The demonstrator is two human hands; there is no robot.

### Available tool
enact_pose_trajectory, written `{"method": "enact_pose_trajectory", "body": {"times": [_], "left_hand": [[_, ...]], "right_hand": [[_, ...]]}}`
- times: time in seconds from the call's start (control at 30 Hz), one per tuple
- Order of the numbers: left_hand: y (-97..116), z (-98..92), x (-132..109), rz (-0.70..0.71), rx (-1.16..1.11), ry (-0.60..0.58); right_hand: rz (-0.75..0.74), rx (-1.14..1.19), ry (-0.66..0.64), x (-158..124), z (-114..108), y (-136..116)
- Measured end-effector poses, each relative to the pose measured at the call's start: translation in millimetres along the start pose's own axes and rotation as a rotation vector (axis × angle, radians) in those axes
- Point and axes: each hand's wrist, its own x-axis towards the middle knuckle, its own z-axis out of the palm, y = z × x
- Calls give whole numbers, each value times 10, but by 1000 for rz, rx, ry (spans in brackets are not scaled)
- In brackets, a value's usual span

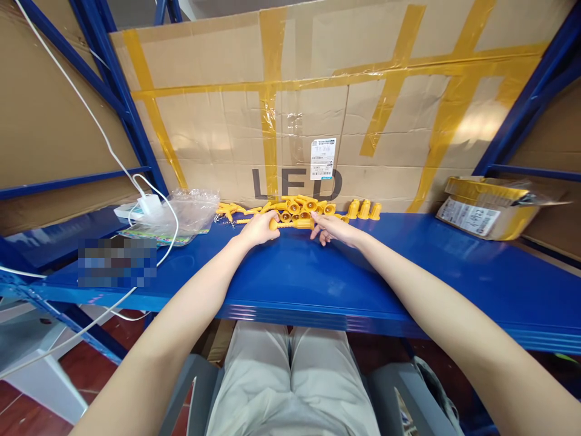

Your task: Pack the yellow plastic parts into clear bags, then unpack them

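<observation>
My left hand [261, 229] is closed around the narrow end of a yellow plastic piece [301, 224], which lies level just above the blue shelf [290, 266]. The piece's wider, bell-like end points right. Beside that end is my right hand [334, 229], fingers apart; whether they touch it is hard to tell. Right behind both hands lies a pile of yellow bell-shaped parts [310, 206], open ends facing me. Yellow handle-like parts [229, 209] lie left of the pile, with small metal spirals [231, 221] close by. Three yellow bell parts [364, 209] stand upright on the right.
A large taped cardboard sheet [218, 133] closes off the back. An open cardboard box [488, 209] stands at the right. On the left are clear plastic bags [193, 212], a white power adapter [149, 204] with a trailing cable [176, 224], and a blurred dark flat object [117, 261].
</observation>
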Motion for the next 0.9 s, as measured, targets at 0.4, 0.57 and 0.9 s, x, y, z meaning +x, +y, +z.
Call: {"method": "enact_pose_trajectory", "body": {"times": [0.4,0.57,0.9], "left_hand": [[61,-37,-46,16,20,12],[50,-23,-28,6,14,24],[55,-13,-19,-10,37,55]], "right_hand": [[26,48,15,-86,14,-112],[68,84,54,-72,46,-121],[70,36,56,-57,4,-86]]}}
